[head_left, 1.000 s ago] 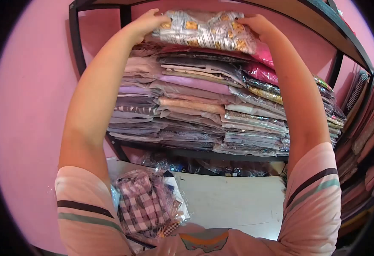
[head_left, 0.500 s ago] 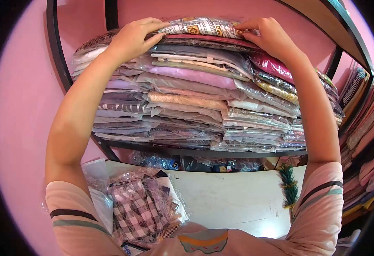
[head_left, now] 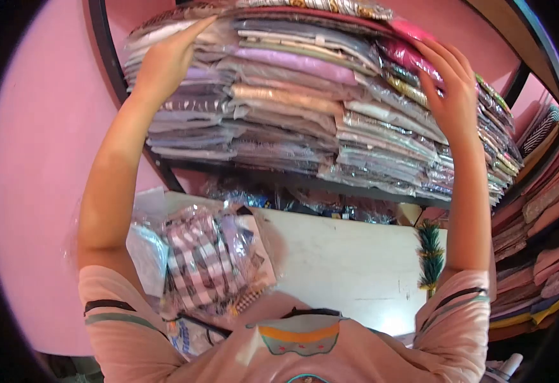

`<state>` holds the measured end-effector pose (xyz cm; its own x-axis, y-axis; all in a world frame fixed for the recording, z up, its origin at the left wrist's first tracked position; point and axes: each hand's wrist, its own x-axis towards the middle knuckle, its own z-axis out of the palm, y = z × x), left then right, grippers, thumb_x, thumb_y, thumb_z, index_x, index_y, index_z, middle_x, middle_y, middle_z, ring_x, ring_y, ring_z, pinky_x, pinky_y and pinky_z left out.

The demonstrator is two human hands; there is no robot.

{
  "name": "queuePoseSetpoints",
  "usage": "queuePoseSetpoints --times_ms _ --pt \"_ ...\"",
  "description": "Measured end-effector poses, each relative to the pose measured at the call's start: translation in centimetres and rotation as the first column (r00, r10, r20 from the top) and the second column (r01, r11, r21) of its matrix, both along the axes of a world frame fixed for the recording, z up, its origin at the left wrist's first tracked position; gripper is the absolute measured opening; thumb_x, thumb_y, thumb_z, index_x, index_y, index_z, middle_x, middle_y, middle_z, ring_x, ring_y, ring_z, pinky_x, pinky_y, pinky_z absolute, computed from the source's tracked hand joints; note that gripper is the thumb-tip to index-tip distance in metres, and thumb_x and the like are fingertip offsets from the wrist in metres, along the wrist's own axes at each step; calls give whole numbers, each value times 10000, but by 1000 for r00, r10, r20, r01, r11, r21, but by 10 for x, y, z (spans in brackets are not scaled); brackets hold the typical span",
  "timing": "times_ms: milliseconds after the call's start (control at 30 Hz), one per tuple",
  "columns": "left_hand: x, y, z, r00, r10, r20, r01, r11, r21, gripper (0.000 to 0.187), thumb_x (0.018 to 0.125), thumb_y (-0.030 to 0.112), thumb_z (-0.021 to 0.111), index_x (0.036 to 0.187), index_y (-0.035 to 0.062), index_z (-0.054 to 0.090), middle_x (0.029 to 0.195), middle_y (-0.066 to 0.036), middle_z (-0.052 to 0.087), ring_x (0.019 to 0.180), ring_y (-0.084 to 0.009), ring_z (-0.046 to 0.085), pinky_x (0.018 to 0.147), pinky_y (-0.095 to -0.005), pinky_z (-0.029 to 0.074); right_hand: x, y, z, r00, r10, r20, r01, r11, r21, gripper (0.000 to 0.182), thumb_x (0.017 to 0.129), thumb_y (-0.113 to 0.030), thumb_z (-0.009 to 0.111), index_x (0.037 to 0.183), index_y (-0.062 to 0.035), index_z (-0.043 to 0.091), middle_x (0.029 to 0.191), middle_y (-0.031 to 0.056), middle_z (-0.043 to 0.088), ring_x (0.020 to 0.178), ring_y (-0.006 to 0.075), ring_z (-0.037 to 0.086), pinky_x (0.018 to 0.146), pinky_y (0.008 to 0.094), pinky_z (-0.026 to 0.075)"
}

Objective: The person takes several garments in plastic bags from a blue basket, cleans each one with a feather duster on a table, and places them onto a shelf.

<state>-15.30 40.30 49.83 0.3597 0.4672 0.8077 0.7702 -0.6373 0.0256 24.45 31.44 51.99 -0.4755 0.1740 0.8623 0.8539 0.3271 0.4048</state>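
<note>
Folded fabrics in clear plastic bags fill the shelf in tall stacks. My left hand (head_left: 166,69) is at the upper left of the stacks, open, its fingers stretched out up along the bag edges and slightly blurred. On the right, my right hand (head_left: 450,86) is open too, thumb apart from the fingers, right at a shiny magenta packet (head_left: 404,56). A white packet with a brown and black pattern (head_left: 318,6) lies on top of the middle stack, cut off by the upper edge of the view. Below it sits a lilac packet (head_left: 295,64).
A white table (head_left: 330,268) stands below the shelf. On it lie a bagged checkered cloth (head_left: 200,262) at left and a green tinsel sprig (head_left: 429,255) at right. A dark metal shelf frame (head_left: 104,48) edges the stacks. More folded fabrics (head_left: 535,236) are stacked far right.
Both hands have let go of the patterned packet and come down beside the stacks, left hand leftward, right hand rightward. The view has tilted down, so the shelf sits higher.
</note>
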Motion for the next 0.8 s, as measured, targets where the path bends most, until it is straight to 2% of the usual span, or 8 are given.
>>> queuePoseSetpoints --times_ms 100,233,333,400,467,533,600,800 --pt "-30 -70 -58 999 -16 47 15 999 28 437 842 -65 454 1236 101 544 1148 -155 608 1034 -275 610 891 -336 472 52 -54 -63 952 40 -305 -102 976 -191 274 815 -27 601 1087 -46 632 1055 119 632 997 259 573 889 341 422" --pt "-68 -199 -177 908 202 366 -91 950 -300 370 860 -81 443 1201 11 555 1151 -113 620 1054 -209 602 924 -312 442 138 -106 -209 620 -356 -700 -202 789 -580 222 881 -65 554 1088 -19 622 1012 106 644 921 200 602 820 317 457" --pt "-95 -318 -282 620 275 735 26 929 -369 391 871 -95 430 1231 21 528 1169 -98 597 1063 -216 582 902 -324 450 210 -143 -357 790 -451 -415 -98 576 -812 278 839 -50 584 1113 -10 610 1015 183 639 903 279 607 822 357 463" --pt "-106 -419 -345 376 604 703 -151 788 -597 353 881 -41 464 1222 22 529 1176 -114 590 1072 -230 573 909 -326 448 224 -180 -422 824 -493 -279 -195 215 -957 375 814 -126 633 1172 -27 580 1109 189 615 1018 349 581 869 367 445" --pt "-103 -528 -401 295 932 212 -425 326 -845 337 884 132 542 1204 25 536 1209 -154 565 1059 -292 575 924 -369 441 230 -210 -461 927 -371 -49 -101 -123 -987 504 815 -193 646 1273 -48 494 1224 185 550 1154 313 505 941 376 407" --pt "-61 -612 -399 472 740 -479 -434 -278 -857 461 838 314 605 1200 36 537 1198 -199 561 1079 -357 552 941 -417 423 235 -225 -487 939 -338 -60 -205 -412 -888 512 813 -225 647 1267 -42 495 1247 185 528 1167 343 477 971 397 382" --pt "-53 -675 -414 623 581 -524 -242 -494 -835 528 804 375 624 1199 38 533 1187 -220 558 1111 -383 523 949 -450 404 224 -225 -490 970 -233 64 -14 -318 -948 527 806 -204 646 1277 -36 478 1249 185 527 1154 349 484 968 401 390" --pt "-69 -741 -420 318 947 -37 -162 16 -987 526 838 287 597 1288 48 464 1173 -223 570 1084 -335 557 899 -375 440 112 -215 -472 998 -6 60 56 -278 -959 512 836 -196 589 1300 -33 447 1271 183 511 1188 331 471 988 389 384"
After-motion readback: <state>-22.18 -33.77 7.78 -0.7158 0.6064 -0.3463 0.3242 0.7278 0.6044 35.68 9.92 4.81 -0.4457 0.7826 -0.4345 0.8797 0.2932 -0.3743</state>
